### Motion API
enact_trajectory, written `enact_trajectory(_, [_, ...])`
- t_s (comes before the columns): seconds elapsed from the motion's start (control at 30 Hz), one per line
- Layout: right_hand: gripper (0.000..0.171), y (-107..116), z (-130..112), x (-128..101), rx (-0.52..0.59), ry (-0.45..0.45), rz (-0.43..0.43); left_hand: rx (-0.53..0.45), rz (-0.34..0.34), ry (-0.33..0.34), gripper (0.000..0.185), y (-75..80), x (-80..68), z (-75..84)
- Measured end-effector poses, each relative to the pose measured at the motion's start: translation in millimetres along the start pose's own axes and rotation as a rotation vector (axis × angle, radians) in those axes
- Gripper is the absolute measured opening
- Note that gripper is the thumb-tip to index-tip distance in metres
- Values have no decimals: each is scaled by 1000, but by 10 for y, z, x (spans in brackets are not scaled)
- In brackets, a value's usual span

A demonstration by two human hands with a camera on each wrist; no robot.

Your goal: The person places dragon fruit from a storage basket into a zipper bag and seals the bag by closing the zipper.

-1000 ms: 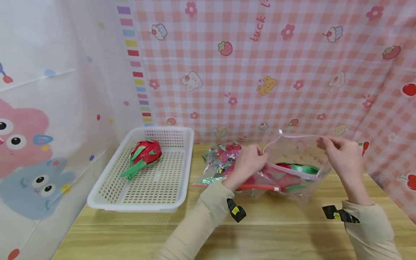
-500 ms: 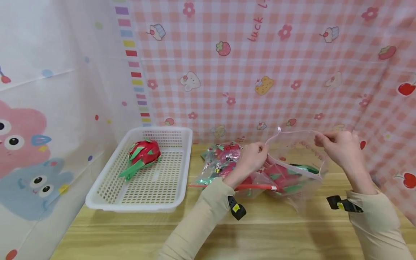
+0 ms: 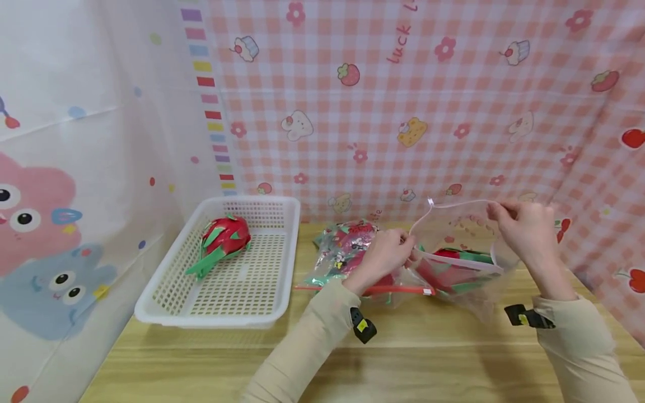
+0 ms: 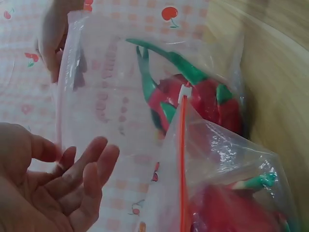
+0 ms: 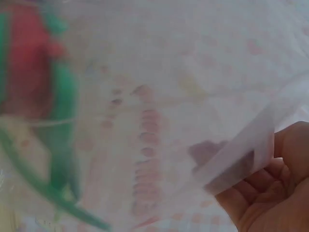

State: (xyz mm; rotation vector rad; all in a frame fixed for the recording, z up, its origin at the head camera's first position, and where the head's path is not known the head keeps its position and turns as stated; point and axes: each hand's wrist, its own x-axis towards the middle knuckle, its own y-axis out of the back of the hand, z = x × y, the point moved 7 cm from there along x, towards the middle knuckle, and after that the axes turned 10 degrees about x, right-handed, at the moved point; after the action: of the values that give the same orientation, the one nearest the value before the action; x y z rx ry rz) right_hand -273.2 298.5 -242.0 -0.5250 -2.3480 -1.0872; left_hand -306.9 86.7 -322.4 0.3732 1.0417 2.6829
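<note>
Between my hands a clear zip bag (image 3: 468,221) with a pale pink strip and white slider is spread wide at the mouth. My left hand (image 3: 385,254) pinches its left rim with thumb and forefinger. At the opposite rim my right hand (image 3: 526,226) pinches the plastic; in the right wrist view a fold of film (image 5: 263,140) lies between thumb and fingers. Inside the bag rests a red dragon fruit (image 4: 169,94) with green scales. Under my left forearm lies a second zip bag (image 3: 332,268), with a red strip, dragon fruit (image 4: 231,208) inside it.
A white slotted basket (image 3: 289,263) stands on the left of the wooden table (image 3: 403,358), holding one dragon fruit (image 3: 229,235). A pink checked cloth (image 3: 353,112) hangs behind the table, and a white printed cloth (image 3: 101,196) on the left.
My right hand has shifted slightly left and up with its rim, after a small drop in between. The bag's mouth stays spread, and my left hand is nearly still.
</note>
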Motion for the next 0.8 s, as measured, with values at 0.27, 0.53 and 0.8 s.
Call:
enact_trajectory(0.27, [30,199,-8,10,99,1,284,-18,193,-38,24,150,5,63])
enact_trajectory(0.53, [30,-28,136,-114,194,-61,126,197,148,-44,30,114,-30,29])
enact_trajectory(0.8, [36,-68,157,-133,362,-130,67,155,129,-60,36,137,-58,99])
